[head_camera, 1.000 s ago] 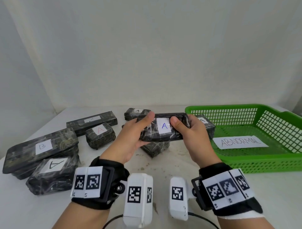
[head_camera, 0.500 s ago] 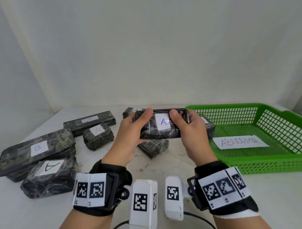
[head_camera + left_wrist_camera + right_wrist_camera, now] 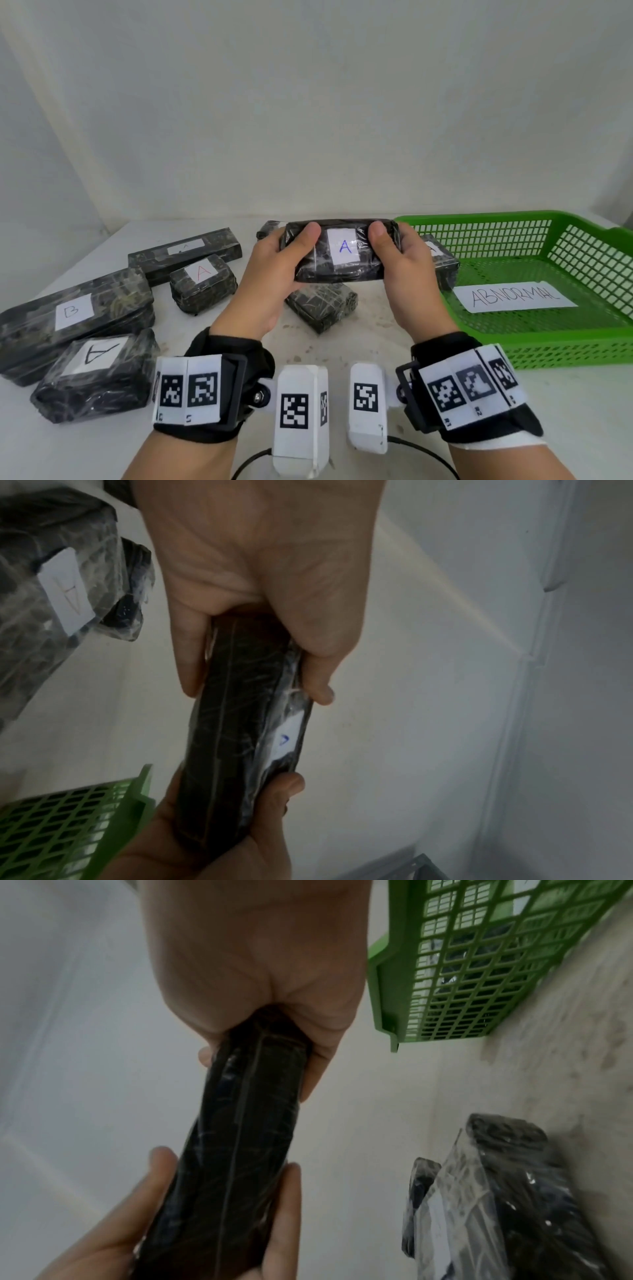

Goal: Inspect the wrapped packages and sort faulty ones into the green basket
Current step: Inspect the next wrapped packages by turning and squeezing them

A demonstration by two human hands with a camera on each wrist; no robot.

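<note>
A dark plastic-wrapped package point(image 3: 339, 251) with a white label marked with a blue A is held up above the table's middle. My left hand point(image 3: 274, 270) grips its left end, thumb on the front face. My right hand point(image 3: 402, 267) grips its right end the same way. In the left wrist view the package point(image 3: 240, 723) runs from my left hand point(image 3: 260, 647) down to the other hand. In the right wrist view the package point(image 3: 232, 1145) leaves my right hand point(image 3: 260, 1031). The green basket point(image 3: 561, 346) stands at the right with an ABNORMAL paper point(image 3: 513, 298) inside.
Several wrapped packages lie on the white table: a long one marked B point(image 3: 73, 313), one marked A point(image 3: 96, 373) at the front left, a red-A one point(image 3: 203, 282), a long one point(image 3: 185, 255) behind, one point(image 3: 322, 305) under my hands, one point(image 3: 442, 260) beside the basket.
Both hands have lifted the blue-A package a little higher and farther from me, turning it level. The packages on the table have not moved.
</note>
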